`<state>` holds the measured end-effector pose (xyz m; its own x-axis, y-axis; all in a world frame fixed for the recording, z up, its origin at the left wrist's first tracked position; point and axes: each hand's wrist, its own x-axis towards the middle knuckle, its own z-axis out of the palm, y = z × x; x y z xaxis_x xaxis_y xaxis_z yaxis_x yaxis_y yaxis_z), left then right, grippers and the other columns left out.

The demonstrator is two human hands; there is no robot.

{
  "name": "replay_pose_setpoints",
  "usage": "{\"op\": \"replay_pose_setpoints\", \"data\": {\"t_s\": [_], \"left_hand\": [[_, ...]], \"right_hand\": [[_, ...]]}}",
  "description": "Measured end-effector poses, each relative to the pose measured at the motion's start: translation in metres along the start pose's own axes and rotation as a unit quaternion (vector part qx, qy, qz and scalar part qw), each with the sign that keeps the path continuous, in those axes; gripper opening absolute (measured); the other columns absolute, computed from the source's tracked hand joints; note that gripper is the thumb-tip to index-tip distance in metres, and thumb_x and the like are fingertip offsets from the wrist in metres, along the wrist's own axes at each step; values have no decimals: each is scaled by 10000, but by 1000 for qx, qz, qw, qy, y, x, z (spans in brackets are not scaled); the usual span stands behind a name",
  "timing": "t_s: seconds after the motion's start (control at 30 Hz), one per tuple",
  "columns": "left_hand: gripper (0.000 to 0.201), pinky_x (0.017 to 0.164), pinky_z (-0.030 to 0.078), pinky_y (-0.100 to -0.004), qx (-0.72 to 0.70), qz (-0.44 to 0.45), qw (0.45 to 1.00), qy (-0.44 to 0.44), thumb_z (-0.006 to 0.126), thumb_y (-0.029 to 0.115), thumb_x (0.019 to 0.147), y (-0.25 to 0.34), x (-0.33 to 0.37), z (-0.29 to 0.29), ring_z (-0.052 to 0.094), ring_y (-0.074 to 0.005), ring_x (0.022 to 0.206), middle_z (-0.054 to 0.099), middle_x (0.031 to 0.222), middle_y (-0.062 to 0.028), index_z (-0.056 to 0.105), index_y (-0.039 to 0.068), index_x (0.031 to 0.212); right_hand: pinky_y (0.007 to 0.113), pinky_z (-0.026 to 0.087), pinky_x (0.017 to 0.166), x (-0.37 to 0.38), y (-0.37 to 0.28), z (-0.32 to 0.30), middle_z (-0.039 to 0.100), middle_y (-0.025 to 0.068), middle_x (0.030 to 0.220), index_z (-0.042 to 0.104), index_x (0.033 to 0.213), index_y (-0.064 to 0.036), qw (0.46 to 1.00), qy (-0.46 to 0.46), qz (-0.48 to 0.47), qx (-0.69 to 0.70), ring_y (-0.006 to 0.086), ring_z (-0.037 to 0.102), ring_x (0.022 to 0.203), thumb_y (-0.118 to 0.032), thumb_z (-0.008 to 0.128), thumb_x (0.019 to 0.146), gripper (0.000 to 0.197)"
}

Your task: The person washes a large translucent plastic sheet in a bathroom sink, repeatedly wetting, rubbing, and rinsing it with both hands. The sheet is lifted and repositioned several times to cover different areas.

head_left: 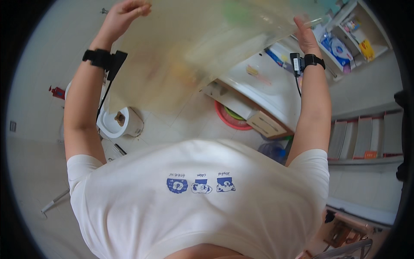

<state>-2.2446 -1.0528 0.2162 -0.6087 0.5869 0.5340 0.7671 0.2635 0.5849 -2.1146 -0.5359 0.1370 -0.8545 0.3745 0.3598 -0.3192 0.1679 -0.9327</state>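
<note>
A large, see-through yellowish plastic sheet [172, 47] hangs in front of me, blurred, with a green patch near its top. My left hand [129, 11] is raised at the sheet's upper left, its fingers closed at the edge. At the upper right my right hand [305, 34] grips the sheet's other side, thumb up and fingers partly hidden. A shiny rolled or folded edge [312, 22] shows beside that thumb. Each wrist wears a black strap with a small device.
Below the sheet on the left stands a white toilet [131, 125]. A white sink counter [267, 82] is at the right, with a red basin [222, 114] beneath it. An open cabinet [371, 26] holds packages at upper right. A slatted rack [366, 136] stands far right.
</note>
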Motion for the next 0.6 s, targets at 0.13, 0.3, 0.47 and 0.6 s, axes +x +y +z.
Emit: {"op": "replay_pose_setpoints", "data": {"t_s": [0.13,0.3,0.47,0.6], "left_hand": [[241,837,478,-278,-24,-98,995,17,626,210,927,0,-37,-10,606,-116,872,672,916,-24,661,-9,1020],[217,830,484,-282,3,-170,984,60,630,185,921,10,-112,-24,624,-137,885,672,918,-45,660,-4,1024],[191,828,483,-281,24,-216,968,126,620,152,923,38,-201,-47,622,-141,892,669,932,-54,653,-2,1031],[175,814,477,-275,75,-277,930,228,612,134,921,90,-263,-61,614,-135,886,664,913,-48,650,-9,1015]], "right_hand": [[458,179,1117,38,9,21,358,42,1493,275,1489,-171,992,-128,14,3,232,278,1386,-403,703,836,815],[453,234,1096,68,57,90,372,87,1488,233,1505,-197,927,-313,80,190,254,285,1380,-361,666,868,787],[416,219,1114,80,80,191,308,64,1510,273,1485,-184,868,-372,85,318,248,306,1372,-334,675,867,753],[422,184,1138,85,55,274,349,87,1487,303,1467,-129,815,-411,74,402,247,290,1384,-345,666,873,729]]}}
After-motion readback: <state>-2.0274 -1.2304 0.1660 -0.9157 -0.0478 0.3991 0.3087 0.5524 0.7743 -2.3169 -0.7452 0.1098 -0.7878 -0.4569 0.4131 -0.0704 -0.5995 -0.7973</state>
